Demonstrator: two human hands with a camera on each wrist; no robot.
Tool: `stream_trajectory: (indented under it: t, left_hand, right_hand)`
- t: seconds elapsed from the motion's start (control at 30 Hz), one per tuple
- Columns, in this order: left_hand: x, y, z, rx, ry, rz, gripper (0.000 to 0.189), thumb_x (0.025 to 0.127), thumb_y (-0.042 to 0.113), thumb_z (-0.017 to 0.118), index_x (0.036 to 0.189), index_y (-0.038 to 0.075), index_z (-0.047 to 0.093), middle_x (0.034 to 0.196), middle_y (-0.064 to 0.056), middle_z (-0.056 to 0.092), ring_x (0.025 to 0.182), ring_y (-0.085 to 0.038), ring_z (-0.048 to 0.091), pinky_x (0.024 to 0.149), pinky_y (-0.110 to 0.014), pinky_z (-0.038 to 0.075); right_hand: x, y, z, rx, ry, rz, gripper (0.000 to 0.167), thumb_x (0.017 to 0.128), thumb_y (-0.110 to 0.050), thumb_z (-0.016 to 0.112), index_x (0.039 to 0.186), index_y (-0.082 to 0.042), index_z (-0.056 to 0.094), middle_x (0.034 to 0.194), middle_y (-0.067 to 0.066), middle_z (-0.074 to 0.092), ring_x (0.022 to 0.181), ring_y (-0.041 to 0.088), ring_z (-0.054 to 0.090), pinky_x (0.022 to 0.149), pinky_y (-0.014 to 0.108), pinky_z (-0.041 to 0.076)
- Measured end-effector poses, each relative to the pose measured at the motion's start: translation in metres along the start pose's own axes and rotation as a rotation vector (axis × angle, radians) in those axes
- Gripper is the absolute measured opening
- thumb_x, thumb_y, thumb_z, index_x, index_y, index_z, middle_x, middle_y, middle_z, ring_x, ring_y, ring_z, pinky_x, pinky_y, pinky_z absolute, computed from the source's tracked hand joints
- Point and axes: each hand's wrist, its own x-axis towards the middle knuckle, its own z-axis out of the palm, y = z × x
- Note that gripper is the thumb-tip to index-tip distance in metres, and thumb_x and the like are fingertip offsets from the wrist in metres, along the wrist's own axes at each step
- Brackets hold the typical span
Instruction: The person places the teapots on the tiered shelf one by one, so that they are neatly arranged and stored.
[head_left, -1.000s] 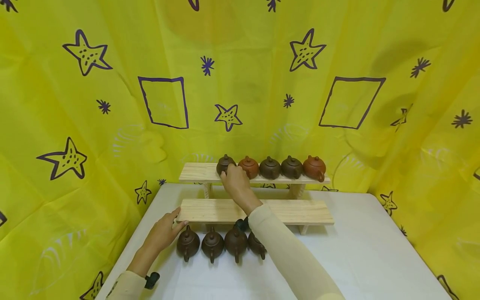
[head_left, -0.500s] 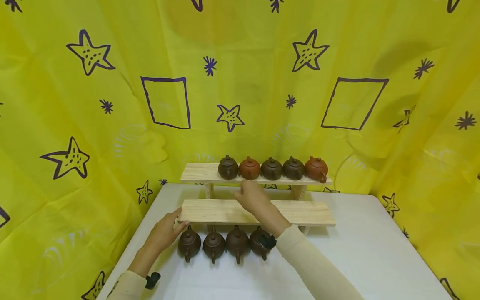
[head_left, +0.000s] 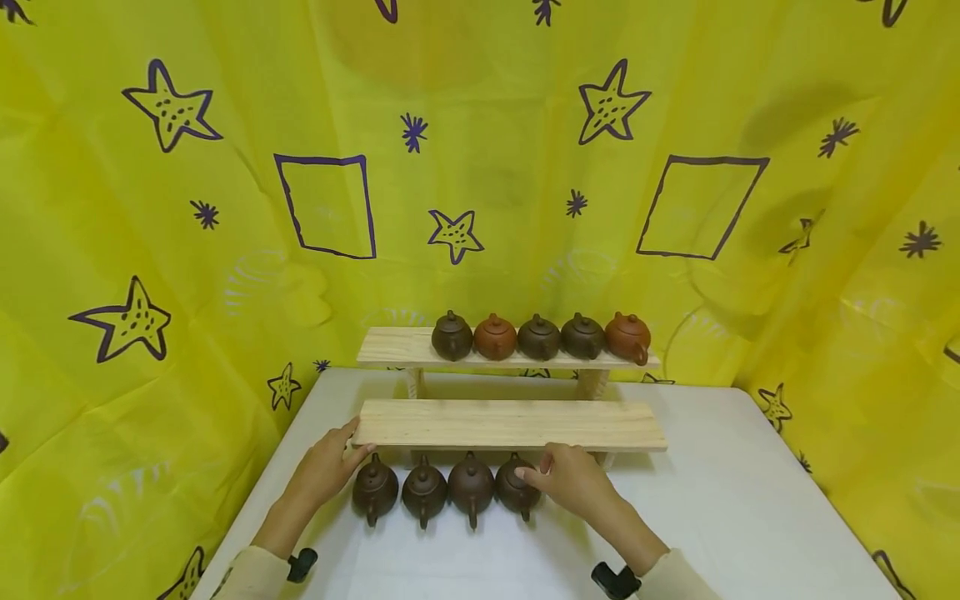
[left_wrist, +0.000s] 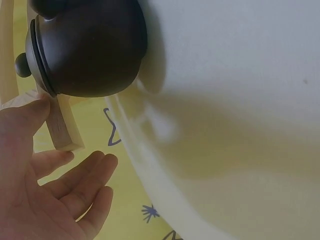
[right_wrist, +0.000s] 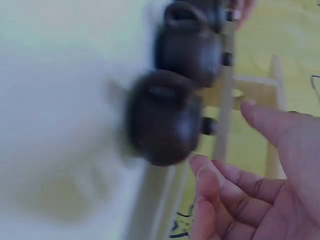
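Four-legged wooden display shelves stand in two tiers; my left hand [head_left: 324,468] holds the left end of the lower shelf [head_left: 510,423], thumb at its front corner. In the left wrist view, a dark brown teapot [left_wrist: 95,50] stands beside that thumb. My right hand [head_left: 577,483] is at the rightmost dark teapot [head_left: 517,485] of the front row, thumb overlapping it in the head view. In the right wrist view, the hand's fingers are spread around air beside the teapot [right_wrist: 162,120], its lid knob facing the gap. Other dark teapots [head_left: 471,485] stand to its left.
Several teapots line the upper shelf [head_left: 397,343], including a dark one [head_left: 452,337] at the row's left and a red-brown one [head_left: 628,335] at its right. A white-covered table [head_left: 720,500] lies beneath, with yellow patterned cloth [head_left: 510,125] behind.
My right hand has let go of the leftmost upper-shelf teapot and come back, down and right, to the front row's rightmost teapot. My left hand has stayed at the lower shelf's end.
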Motion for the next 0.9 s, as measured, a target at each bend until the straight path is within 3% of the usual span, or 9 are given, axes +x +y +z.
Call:
stream_trajectory:
  t: [0.2, 0.4, 0.53, 0.67, 0.9]
  left_hand:
    - [0.0, -0.003, 0.001, -0.001, -0.006, 0.006, 0.072, 0.105, 0.037, 0.065, 0.156, -0.009, 0.043, 0.133, -0.036, 0.063, 0.117, -0.051, 0.065, 0.096, -0.065, 0.054]
    - [0.0, -0.002, 0.002, 0.008, -0.018, -0.001, 0.072, 0.105, 0.036, 0.066, 0.156, -0.009, 0.042, 0.136, -0.036, 0.061, 0.122, -0.052, 0.063, 0.099, -0.065, 0.052]
    - [0.0, -0.001, 0.002, 0.005, -0.019, 0.001, 0.072, 0.106, 0.036, 0.066, 0.157, -0.008, 0.042, 0.136, -0.035, 0.061, 0.122, -0.052, 0.062, 0.1, -0.065, 0.052]
    - [0.0, -0.001, 0.001, 0.008, -0.015, 0.003, 0.072, 0.106, 0.037, 0.065, 0.157, -0.008, 0.043, 0.136, -0.035, 0.061, 0.122, -0.052, 0.062, 0.1, -0.065, 0.052]
    - [-0.001, -0.003, 0.002, 0.004, -0.024, -0.004, 0.072, 0.105, 0.036, 0.066, 0.158, -0.008, 0.041, 0.137, -0.036, 0.06, 0.122, -0.052, 0.063, 0.099, -0.065, 0.052]
  right_hand:
    - [-0.018, 0.013, 0.025, -0.023, -0.018, 0.051, 0.052, 0.084, -0.059, 0.083, 0.07, -0.015, 0.061, 0.066, -0.005, 0.056, 0.056, 0.012, 0.05, 0.047, 0.028, 0.041]
    - [-0.026, 0.016, 0.043, -0.022, -0.016, 0.012, 0.058, 0.086, -0.053, 0.082, 0.054, -0.018, 0.048, 0.056, -0.01, 0.041, 0.051, 0.007, 0.035, 0.044, 0.023, 0.029]
    - [-0.031, 0.016, 0.049, -0.01, -0.006, -0.053, 0.047, 0.092, -0.038, 0.08, 0.062, -0.013, 0.056, 0.057, -0.009, 0.046, 0.048, 0.005, 0.039, 0.043, 0.018, 0.031]
    - [-0.032, 0.013, 0.048, -0.04, -0.007, -0.063, 0.032, 0.095, -0.025, 0.077, 0.072, -0.01, 0.062, 0.061, -0.005, 0.052, 0.049, 0.007, 0.045, 0.044, 0.02, 0.035]
    - [-0.034, 0.01, 0.041, -0.086, -0.027, -0.05, 0.025, 0.095, -0.02, 0.077, 0.079, -0.007, 0.063, 0.062, -0.003, 0.052, 0.053, 0.01, 0.048, 0.046, 0.024, 0.036]
